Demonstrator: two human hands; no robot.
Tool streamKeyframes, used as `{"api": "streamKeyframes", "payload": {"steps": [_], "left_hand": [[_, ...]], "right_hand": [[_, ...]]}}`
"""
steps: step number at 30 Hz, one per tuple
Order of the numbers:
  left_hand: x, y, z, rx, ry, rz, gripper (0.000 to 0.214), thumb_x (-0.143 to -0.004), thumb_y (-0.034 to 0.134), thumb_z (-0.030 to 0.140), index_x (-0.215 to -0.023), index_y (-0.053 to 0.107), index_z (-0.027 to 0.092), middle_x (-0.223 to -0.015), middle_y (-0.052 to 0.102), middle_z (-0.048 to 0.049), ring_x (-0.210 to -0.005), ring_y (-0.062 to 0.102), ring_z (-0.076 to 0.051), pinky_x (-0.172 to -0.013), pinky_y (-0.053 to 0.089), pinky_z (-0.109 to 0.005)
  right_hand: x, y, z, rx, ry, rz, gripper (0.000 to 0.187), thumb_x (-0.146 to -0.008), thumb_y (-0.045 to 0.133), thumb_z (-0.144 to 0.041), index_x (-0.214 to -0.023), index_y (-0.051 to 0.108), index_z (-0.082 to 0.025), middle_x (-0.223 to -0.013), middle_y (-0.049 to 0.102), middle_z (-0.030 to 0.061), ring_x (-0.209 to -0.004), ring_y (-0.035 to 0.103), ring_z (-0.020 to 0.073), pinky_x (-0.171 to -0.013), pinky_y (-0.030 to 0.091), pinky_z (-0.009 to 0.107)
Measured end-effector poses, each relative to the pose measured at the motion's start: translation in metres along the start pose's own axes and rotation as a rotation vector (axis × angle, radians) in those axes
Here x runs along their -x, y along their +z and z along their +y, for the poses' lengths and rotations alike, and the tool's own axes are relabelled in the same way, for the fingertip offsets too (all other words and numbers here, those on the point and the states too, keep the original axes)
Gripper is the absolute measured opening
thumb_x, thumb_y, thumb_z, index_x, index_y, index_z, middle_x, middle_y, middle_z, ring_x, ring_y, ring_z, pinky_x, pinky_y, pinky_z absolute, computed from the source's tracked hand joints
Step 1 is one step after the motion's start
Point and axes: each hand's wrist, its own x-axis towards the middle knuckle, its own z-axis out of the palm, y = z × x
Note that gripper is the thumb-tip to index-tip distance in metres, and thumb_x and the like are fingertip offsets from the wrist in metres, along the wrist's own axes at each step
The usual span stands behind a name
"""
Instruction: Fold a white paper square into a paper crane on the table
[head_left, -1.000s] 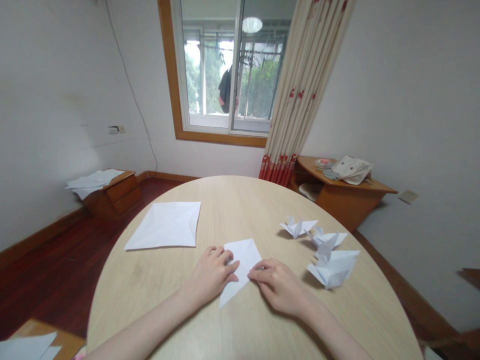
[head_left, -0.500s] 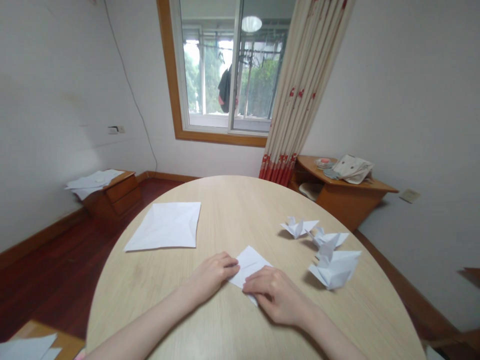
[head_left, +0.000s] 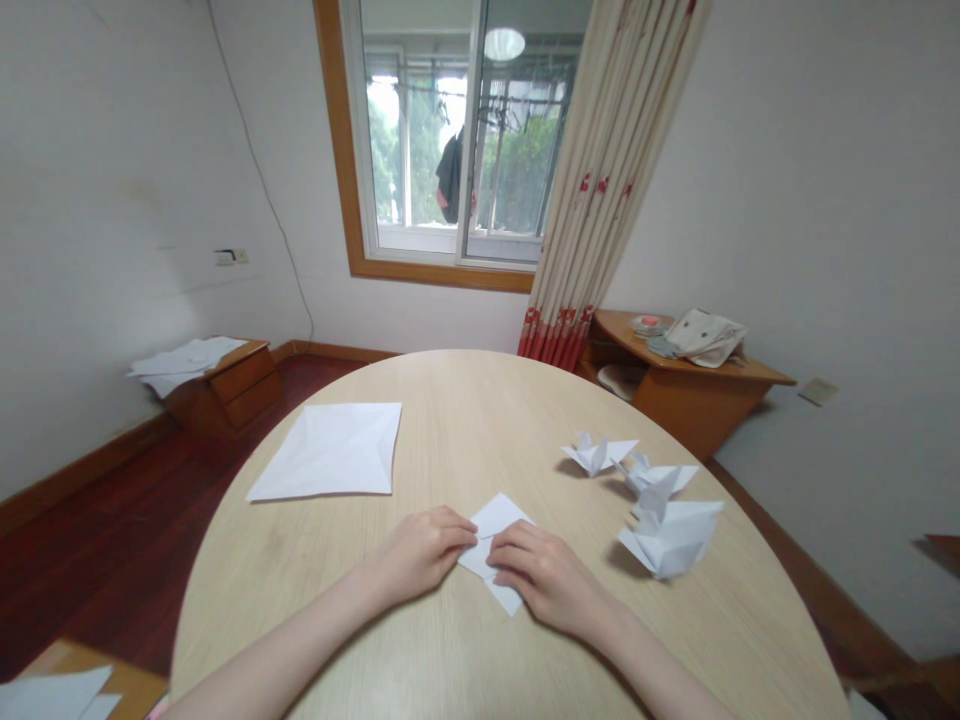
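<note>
A small folded sheet of white paper (head_left: pixel 500 512) lies on the round table, one corner pointing away from me and a pointed flap toward me. My left hand (head_left: pixel 426 548) is closed at its left edge, with thumb and fingertips gripping the paper. From the right, my right hand (head_left: pixel 553 576) covers part of the sheet, its bent fingers pinching a folded layer. The hands hide the sheet's side corners. Nearest to my right hand stands a folded paper bird (head_left: pixel 671 540), with two similar paper birds (head_left: pixel 600 455) (head_left: pixel 660 475) behind it.
A stack of white paper (head_left: pixel 330 450) lies at the table's left. Beyond the pale round table (head_left: pixel 465 400) are a low drawer cabinet (head_left: pixel 240 385) on the left, and a corner desk (head_left: pixel 697 400) holding a cloth bag (head_left: pixel 705 337) on the right. A curtain (head_left: pixel 600 180) hangs by the window.
My right hand's fingers have shifted slightly on the folded paper, and more of its near pointed flap shows. My left hand keeps its place at the left edge.
</note>
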Motion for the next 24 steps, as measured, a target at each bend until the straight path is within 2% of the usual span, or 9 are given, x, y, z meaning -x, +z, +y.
{"api": "streamKeyframes", "payload": {"steps": [6, 12, 18, 24], "left_hand": [[-0.001, -0.012, 0.012, 0.054, -0.059, -0.027, 0.013, -0.084, 0.061, 0.019, -0.096, 0.067, 0.018, -0.108, 0.070, -0.0069, -0.101, 0.063, -0.021, -0.088, 0.050, -0.033], [-0.002, -0.014, 0.013, 0.068, -0.059, -0.050, 0.023, -0.080, 0.071, 0.033, -0.096, 0.065, 0.018, -0.108, 0.069, -0.0072, -0.101, 0.062, -0.022, -0.087, 0.049, -0.032], [-0.003, -0.008, 0.011, 0.048, -0.050, -0.029, 0.013, -0.090, 0.062, 0.029, -0.095, 0.065, 0.018, -0.104, 0.069, -0.0064, -0.099, 0.061, -0.021, -0.086, 0.049, -0.032], [-0.005, -0.005, 0.011, 0.045, -0.088, -0.010, 0.009, -0.093, 0.057, 0.023, -0.091, 0.065, 0.018, -0.100, 0.069, -0.0044, -0.096, 0.061, -0.018, -0.085, 0.048, -0.030]], "right_hand": [[-0.002, -0.001, -0.003, 0.005, 0.017, -0.005, 0.015, -0.094, 0.051, -0.019, -0.097, 0.066, -0.021, -0.098, 0.068, 0.0064, -0.093, 0.060, 0.0203, -0.080, 0.050, 0.033], [-0.002, 0.000, -0.002, 0.004, 0.039, 0.007, 0.018, -0.097, 0.047, -0.022, -0.095, 0.065, -0.021, -0.096, 0.068, 0.0058, -0.091, 0.060, 0.0201, -0.079, 0.050, 0.033], [-0.002, 0.004, -0.002, -0.020, 0.070, 0.062, 0.021, -0.098, 0.041, -0.019, -0.094, 0.062, -0.021, -0.100, 0.065, 0.0065, -0.094, 0.059, 0.0204, -0.082, 0.049, 0.034], [-0.004, 0.007, -0.005, -0.052, 0.113, 0.089, 0.019, -0.097, 0.039, -0.017, -0.091, 0.058, -0.021, -0.099, 0.060, 0.0065, -0.094, 0.057, 0.0201, -0.083, 0.049, 0.034]]}}
